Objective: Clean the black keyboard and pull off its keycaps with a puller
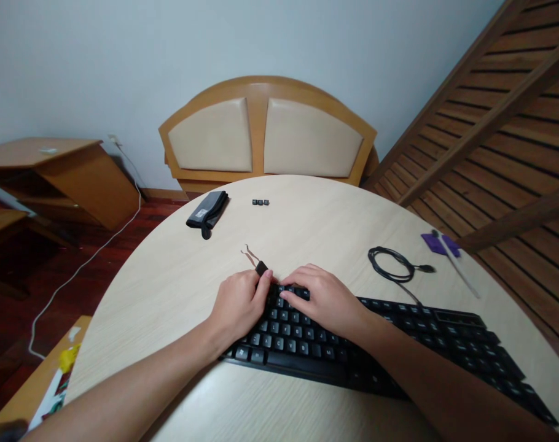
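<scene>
My left hand (241, 301) is closed around the dark handle of a wire keycap puller (261, 267), whose two bent wire ends point up and away over the table. This hand rests at the upper left corner of a black keyboard (302, 365). Just right of it, my right hand (323, 301) lies over the keyboard's upper left rows. Its thumb and forefinger curve towards each other, with their tips close together at the keys. Whatever is between those tips is too small to make out. Three loose black keycaps (260, 202) sit in a row farther back.
A folded dark cloth pouch (208, 210) lies at the back left of the round table (169, 288). The coiled keyboard cable (392, 279) is behind the keyboard. At the right edge are a purple item (438, 244) and a thin pale stick (459, 267).
</scene>
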Tool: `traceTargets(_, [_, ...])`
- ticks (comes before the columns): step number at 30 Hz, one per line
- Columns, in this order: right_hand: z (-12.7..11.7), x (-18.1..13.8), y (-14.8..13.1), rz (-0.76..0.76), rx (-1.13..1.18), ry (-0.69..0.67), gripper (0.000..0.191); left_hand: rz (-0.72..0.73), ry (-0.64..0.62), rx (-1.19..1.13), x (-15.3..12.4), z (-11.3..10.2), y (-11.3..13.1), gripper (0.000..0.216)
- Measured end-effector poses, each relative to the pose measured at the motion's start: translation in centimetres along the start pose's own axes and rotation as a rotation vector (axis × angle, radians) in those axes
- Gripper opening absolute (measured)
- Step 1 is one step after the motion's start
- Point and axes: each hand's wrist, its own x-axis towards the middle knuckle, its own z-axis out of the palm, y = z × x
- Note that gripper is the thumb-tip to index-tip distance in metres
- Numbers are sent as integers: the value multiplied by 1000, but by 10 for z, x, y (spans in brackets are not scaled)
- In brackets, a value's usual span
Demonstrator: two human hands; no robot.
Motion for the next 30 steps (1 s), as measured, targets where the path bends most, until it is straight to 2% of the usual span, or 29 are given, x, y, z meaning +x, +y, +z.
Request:
traceTargets(4, [0,0,-1,7,19,8,13,11,27,-135,1,1,-3,58])
traceTargets(9, [3,-1,-3,8,16,20,13,5,70,-141,-1,4,-6,57])
traceTargets(15, [3,-4,-1,30,14,56,16,37,87,-406,1,6,-10,55])
traceTargets(18, [2,-5,0,50,14,80,15,49,87,-404,2,6,-10,54])
traceTargets(24, [0,-5,2,198,158,112,15,8,107,-413,3,8,-12,54])
traceTargets(30, [0,-5,5,235,80,123,17,-41,68,-395,6,9,-12,53])
